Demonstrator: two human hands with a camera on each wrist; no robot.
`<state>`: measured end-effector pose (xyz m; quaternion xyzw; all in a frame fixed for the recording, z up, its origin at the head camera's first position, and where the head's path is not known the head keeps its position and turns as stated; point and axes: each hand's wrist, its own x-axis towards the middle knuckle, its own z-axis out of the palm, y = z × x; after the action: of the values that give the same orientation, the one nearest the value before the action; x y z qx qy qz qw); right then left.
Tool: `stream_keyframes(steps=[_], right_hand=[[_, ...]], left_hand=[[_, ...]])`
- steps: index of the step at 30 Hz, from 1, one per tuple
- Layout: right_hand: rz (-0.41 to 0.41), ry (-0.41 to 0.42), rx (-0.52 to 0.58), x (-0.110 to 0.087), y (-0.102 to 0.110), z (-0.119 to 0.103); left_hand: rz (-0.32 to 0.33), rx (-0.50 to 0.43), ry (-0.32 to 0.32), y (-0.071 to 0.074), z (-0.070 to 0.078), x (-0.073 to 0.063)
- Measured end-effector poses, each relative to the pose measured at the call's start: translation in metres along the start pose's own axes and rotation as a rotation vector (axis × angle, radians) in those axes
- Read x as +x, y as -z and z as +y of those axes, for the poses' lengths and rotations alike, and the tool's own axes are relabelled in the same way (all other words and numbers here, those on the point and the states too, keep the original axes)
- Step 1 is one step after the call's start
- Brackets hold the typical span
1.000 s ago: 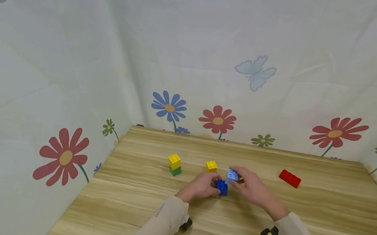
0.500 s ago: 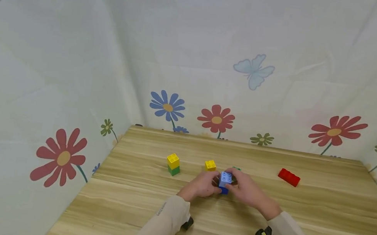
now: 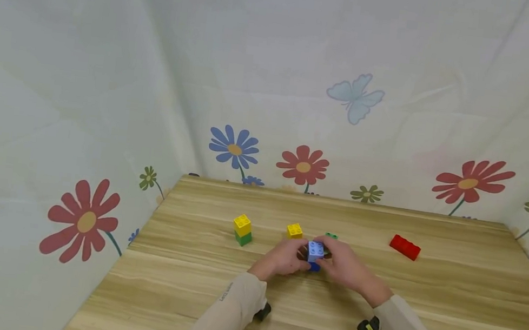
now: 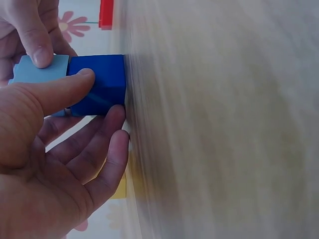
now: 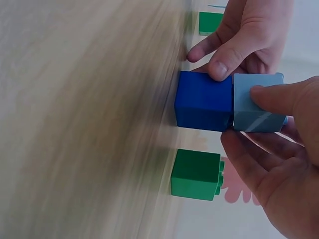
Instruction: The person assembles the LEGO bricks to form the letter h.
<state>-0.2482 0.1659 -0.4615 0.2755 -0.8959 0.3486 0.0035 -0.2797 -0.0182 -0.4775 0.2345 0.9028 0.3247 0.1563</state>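
Observation:
A light blue toy brick (image 3: 315,251) sits on top of a dark blue brick (image 4: 99,84), with a thin gap line between them in both wrist views. My left hand (image 3: 283,257) pinches the dark blue brick between thumb and fingers at the tabletop. From the other side, my right hand (image 3: 347,264) grips the light blue brick, thumb on its near face. Just behind the right hand stands a green brick (image 5: 196,175), mostly hidden in the head view. A yellow brick (image 3: 294,230) is behind the left hand.
To the left stands a yellow brick (image 3: 242,224) stacked on a green brick (image 3: 243,238). A long red brick (image 3: 405,247) lies at the right. The wooden table (image 3: 172,285) meets a flower-printed cloth (image 3: 274,79) along its back edge.
My right hand has moved left with the light blue brick, from beside the dark blue one to on top of it. The green brick behind has come partly into view. My left hand stays put.

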Motion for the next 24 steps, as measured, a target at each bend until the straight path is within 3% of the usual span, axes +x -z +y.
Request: stream_keyframes(steps=[7,17,24], right_hand=[[0.012,-0.012,-0.021,-0.0001,-0.0008,0.0045],[-0.004,-0.091,-0.036,0.0042,0.0009,-0.0010],[-0.017,-0.061,-0.052,0.0041,0.0042,-0.0003]], left_hand=[[-0.006,0.001,-0.002,0.0011,0.0000,0.0011],[-0.001,-0.003,0.015,0.0009,-0.0008,-0.0008],[-0.006,-0.007,0.031,0.0002,-0.0001,0.0005]])
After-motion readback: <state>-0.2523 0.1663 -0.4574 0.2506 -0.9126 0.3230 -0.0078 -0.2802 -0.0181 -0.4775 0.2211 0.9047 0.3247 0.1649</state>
